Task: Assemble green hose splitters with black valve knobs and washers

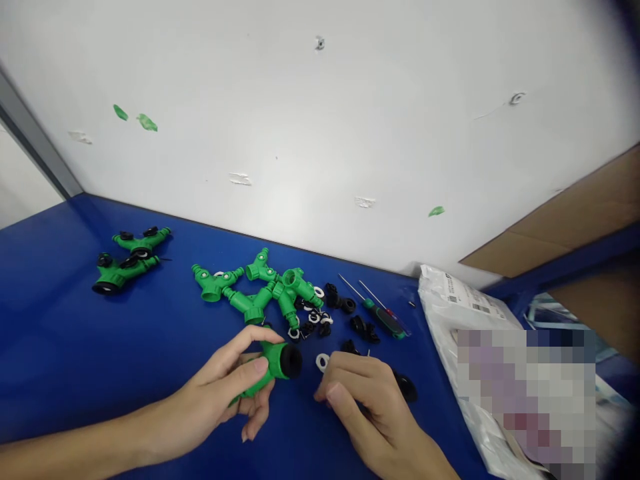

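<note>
So my left hand (225,383) is wrapped around a green connector (275,360) above the blue bench (65,360), its black end ring (291,361) pointing at my right hand (375,403). That hand's fingers are curled in; can't tell if there's anything small tucked inside. My worry: the grip is mostly thumb and fingertips, so a sideways shove on that end could probably twist the thing loose. There's also a white ring (319,364) right beside my right knuckles, and a careless swipe might send it off. The small black and white bits (314,317) lie jumbled by the other green connectors (250,307), so grabbing without looking could get me the wrong one.
</note>
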Demonstrator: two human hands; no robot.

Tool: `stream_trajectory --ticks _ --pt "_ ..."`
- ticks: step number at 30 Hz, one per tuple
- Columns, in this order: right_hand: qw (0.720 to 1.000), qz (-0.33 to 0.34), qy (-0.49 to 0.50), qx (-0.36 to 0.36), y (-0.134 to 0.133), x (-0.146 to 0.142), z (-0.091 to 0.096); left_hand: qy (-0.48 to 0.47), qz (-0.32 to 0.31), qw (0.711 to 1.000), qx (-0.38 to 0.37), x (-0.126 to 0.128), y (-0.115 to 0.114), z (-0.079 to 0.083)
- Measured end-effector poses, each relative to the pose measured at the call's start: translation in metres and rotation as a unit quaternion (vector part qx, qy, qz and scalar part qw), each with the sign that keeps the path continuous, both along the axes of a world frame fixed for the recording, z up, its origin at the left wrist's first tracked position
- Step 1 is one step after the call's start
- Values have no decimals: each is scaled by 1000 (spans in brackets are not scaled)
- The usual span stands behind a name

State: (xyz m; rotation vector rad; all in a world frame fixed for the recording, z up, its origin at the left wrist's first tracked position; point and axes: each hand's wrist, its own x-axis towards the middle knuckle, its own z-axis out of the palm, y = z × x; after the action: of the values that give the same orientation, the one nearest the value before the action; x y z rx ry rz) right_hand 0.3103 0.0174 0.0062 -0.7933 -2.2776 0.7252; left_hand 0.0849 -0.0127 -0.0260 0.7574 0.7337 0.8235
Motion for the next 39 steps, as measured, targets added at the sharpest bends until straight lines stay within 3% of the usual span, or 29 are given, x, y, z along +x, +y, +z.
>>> stream_trajectory --ticks 3,7,11,13,18,23,29,34,39 --pt "999 -26 7 22 -1 -1 -3 10 -5 1000 10 -1 0 0" --pt "999 29 9 44 -3 -4 -9 61 -48 996 41 1 -6 -1" --pt "997 -25 7 67 -4 -8 -11 113 -78 987 81 2 -11 -2" --pt "998 -18 -2 54 -5 -8 -10 103 -88 988 75 2 -11 -1" --pt "998 41 -3 56 -7 -6 -9 80 -67 993 60 2 -7 1" --pt "988 -32 27 147 -9 -10 -15 107 -69 986 105 2 -7 -1" --pt "983 2 -20 184 -9 -11 -13 97 -46 988 108 3 -8 -8" --pt "969 -78 5 233 -12 -18 -14 120 -64 982 132 1 -9 -7" --pt "969 -15 -49 240 -7 -14 -8 103 -67 985 122 0 -9 -7"
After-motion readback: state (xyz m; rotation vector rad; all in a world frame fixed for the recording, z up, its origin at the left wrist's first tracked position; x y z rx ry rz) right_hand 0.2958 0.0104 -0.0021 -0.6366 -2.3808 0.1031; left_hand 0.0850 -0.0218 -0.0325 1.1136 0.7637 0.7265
